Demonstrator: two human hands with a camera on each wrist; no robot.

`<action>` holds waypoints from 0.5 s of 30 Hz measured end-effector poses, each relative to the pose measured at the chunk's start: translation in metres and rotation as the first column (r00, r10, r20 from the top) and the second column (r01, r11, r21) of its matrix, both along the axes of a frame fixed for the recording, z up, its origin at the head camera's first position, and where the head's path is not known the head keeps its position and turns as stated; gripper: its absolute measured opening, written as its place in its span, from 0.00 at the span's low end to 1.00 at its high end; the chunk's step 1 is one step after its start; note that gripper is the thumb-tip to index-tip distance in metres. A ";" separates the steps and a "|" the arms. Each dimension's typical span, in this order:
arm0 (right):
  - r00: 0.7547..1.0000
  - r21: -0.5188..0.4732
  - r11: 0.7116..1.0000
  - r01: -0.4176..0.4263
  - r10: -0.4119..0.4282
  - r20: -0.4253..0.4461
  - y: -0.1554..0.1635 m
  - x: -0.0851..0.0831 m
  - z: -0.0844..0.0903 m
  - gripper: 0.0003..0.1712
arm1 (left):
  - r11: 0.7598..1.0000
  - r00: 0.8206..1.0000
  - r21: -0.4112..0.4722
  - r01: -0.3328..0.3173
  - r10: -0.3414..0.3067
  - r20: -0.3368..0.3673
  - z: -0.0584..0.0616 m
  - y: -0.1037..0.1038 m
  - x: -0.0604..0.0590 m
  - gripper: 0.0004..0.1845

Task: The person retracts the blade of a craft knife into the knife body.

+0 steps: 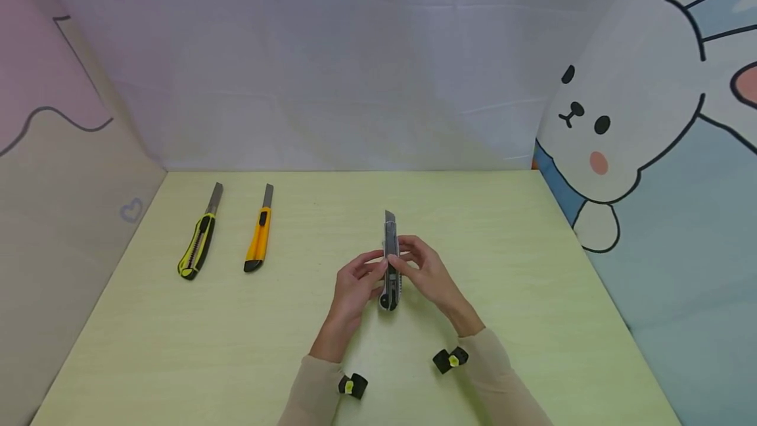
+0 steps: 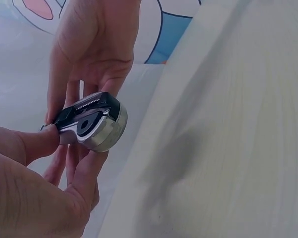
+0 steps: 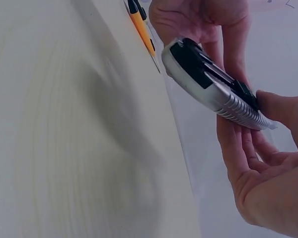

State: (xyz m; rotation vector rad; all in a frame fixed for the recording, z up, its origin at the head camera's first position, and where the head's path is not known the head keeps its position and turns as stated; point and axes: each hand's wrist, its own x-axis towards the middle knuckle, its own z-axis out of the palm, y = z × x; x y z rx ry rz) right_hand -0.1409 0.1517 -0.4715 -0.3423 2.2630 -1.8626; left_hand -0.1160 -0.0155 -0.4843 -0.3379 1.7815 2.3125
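Note:
A silver and black utility knife (image 1: 390, 281) is held between both hands above the table, its blade end pointing away and its rounded butt toward the person. My left hand (image 1: 353, 288) grips it from the left, thumb on top and fingers underneath. From the other side my right hand (image 1: 430, 275) pinches it, the thumb by the black slider. In the left wrist view the butt of the utility knife (image 2: 107, 130) faces the camera. The right wrist view shows the ridged silver side of the utility knife (image 3: 208, 84), with the right thumb near its front.
On the left of the pale wooden table (image 1: 177, 347) lie a yellow-green and black utility knife (image 1: 198, 242) and an orange utility knife (image 1: 258, 235), blades extended and pointing away. A white cloth wall (image 1: 355, 84) rises behind, with printed panels at both sides.

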 end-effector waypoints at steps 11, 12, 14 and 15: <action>0.990 -0.004 0.993 0.120 -0.119 0.072 -0.005 0.001 -0.002 0.23 | 0.999 0.999 0.038 -0.024 0.025 -0.025 0.001 0.004 0.001 0.16; 0.989 -0.003 0.992 0.124 -0.123 0.076 -0.005 0.001 -0.002 0.23 | 0.999 0.999 0.035 -0.026 0.027 -0.024 0.001 0.003 0.001 0.16; 0.989 -0.002 0.992 0.130 -0.129 0.078 -0.006 0.002 -0.002 0.22 | 0.999 0.999 0.033 -0.029 0.029 -0.018 0.000 0.003 0.000 0.16; 0.989 -0.002 0.991 0.132 -0.131 0.074 -0.007 0.002 -0.002 0.22 | 0.999 0.999 0.034 -0.029 0.030 -0.015 0.000 0.003 0.000 0.16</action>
